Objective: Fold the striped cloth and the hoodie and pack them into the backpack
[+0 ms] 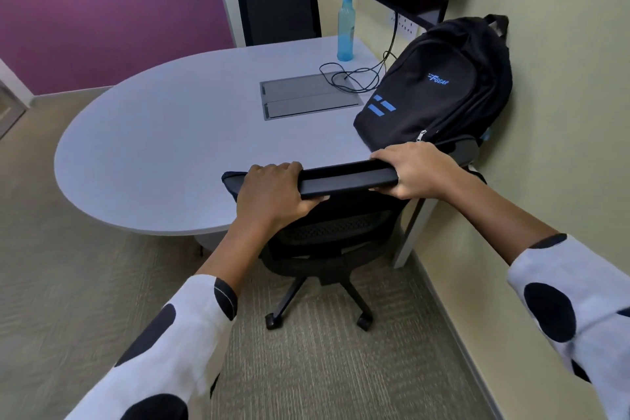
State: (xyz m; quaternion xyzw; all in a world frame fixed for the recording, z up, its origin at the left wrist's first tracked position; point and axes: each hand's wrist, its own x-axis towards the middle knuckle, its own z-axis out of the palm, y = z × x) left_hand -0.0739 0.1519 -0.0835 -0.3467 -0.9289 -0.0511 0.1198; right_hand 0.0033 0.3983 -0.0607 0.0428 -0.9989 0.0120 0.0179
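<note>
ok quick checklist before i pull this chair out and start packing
1. Both hands on the black office chair's top rail: ok, left hand and right hand each grip it.
2. Black backpack with blue logo within reach: ok, it stands on the grey rounded table, leaning on the wall.
3. Backpack open for packing: not ok, the visible zip looks closed.
4. Striped cloth and hoodie located: cannot tell, neither is in view.
5. Table space for folding: ok, though a black cable and a blue plastic bottle sit at the far end.
</note>
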